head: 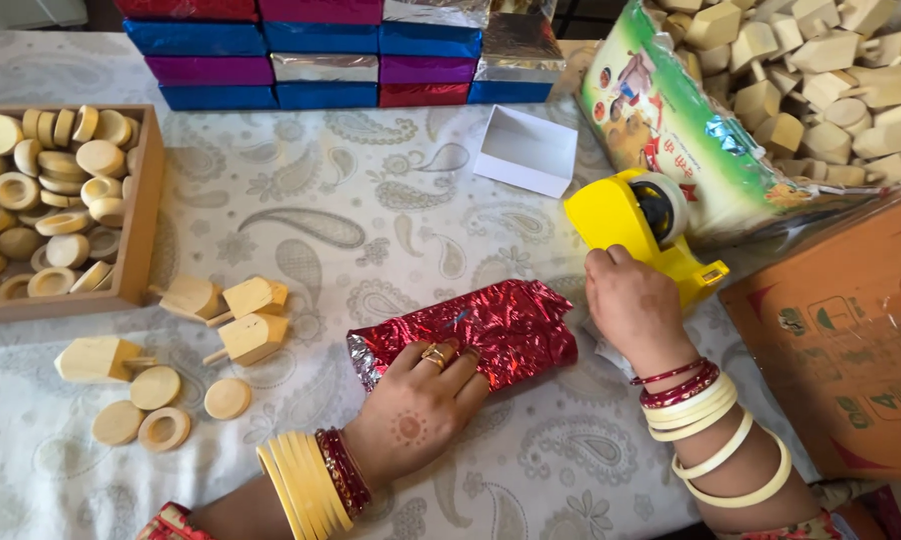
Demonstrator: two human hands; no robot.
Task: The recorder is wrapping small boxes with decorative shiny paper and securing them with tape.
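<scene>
My left hand (416, 405) lies flat on a small package wrapped in shiny red foil (491, 325), pressing it onto the patterned tablecloth (371, 220). A ring sits on one finger and bangles ring the wrist. My right hand (633, 305) rests at the package's right end, fingers curled against the base of a yellow tape dispenser (631, 225) holding a roll of clear tape. Whether tape is pinched between the fingers is hidden.
A wooden tray (143, 215) of round wooden discs sits at left. Loose wooden pegged blocks (239, 315) and discs (156, 400) lie near it. Stacked foil-wrapped boxes (321, 50) line the back, an open white box (526, 150) beside them, a bag of wooden blocks (821, 90) and a cardboard carton (851, 330) at right.
</scene>
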